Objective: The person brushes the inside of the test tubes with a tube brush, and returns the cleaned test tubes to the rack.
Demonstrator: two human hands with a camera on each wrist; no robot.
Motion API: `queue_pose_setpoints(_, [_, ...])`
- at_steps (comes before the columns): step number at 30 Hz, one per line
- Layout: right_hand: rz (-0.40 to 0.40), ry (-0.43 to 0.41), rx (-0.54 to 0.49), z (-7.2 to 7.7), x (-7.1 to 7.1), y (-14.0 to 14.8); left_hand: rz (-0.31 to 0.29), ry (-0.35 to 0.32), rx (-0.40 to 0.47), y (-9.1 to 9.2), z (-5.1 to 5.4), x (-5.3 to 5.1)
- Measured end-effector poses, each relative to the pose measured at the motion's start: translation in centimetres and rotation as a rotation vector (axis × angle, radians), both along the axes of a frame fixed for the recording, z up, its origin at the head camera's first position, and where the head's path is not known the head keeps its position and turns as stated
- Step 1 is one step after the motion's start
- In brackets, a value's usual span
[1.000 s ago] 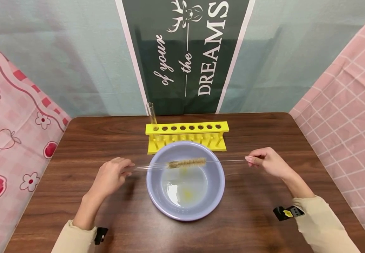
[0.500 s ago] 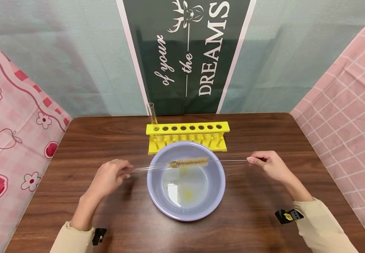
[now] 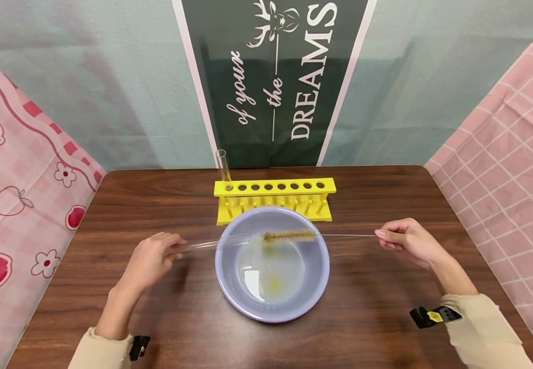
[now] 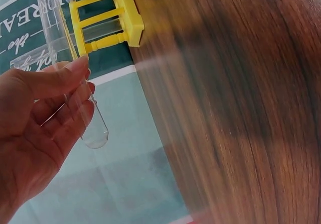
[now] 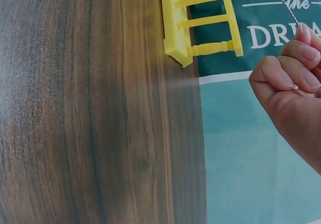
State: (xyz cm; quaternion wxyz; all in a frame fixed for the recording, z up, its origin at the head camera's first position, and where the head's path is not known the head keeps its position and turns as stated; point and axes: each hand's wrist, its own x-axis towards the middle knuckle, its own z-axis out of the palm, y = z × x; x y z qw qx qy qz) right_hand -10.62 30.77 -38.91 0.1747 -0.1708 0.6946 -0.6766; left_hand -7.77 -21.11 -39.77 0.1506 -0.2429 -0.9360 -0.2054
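Note:
My left hand (image 3: 152, 260) pinches a clear glass test tube (image 3: 208, 244) between thumb and fingers, near its rounded end (image 4: 96, 137) in the left wrist view. The tube lies nearly level, its mouth over the lilac basin (image 3: 220, 279). In line with that mouth is a tan-bristled test tube brush (image 3: 291, 235), whose tip appears just outside the glass. Thumb and fingers of my right hand (image 3: 409, 242) hold the far end of its thin wire handle (image 3: 347, 235). The twisted wire (image 5: 285, 2) also shows in the right wrist view.
Cloudy water (image 3: 262, 266) with yellowish patches fills the basin's bottom. Just behind stands a yellow test tube rack (image 3: 275, 187), with one upright glass tube (image 3: 223, 166) in its leftmost hole. All this is on a dark wooden table (image 3: 363, 318) before a fabric backdrop.
My right hand has moved right, drawing the brush away from the tube's mouth. My left hand has shifted slightly left with the tube. Basin and rack stay in place.

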Motion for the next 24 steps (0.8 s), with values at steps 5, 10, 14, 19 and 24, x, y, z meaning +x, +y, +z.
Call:
queue_pose_setpoints(5, [0.008,-0.009,-0.056,-0.2,0.1,0.3,0.005,-0.013,-0.006,0.4,0.0,0.0])
queue_pose_setpoints(10, [0.037,-0.004,-0.111,-0.2,0.1,0.4,0.017,-0.024,-0.011,0.7,0.2,0.1])
queue_pose_setpoints(14, [0.061,0.007,-0.113,-0.1,0.0,0.2,0.014,-0.026,-0.012,1.0,0.2,0.0])
queue_pose_setpoints(19, [0.094,0.007,-0.116,-0.2,0.0,0.0,0.008,-0.034,-0.017,1.2,0.2,-0.1])
queue_pose_setpoints(24, [0.098,0.004,-0.106,-0.2,0.0,-0.1,0.003,-0.046,-0.02,1.4,0.1,-0.2])
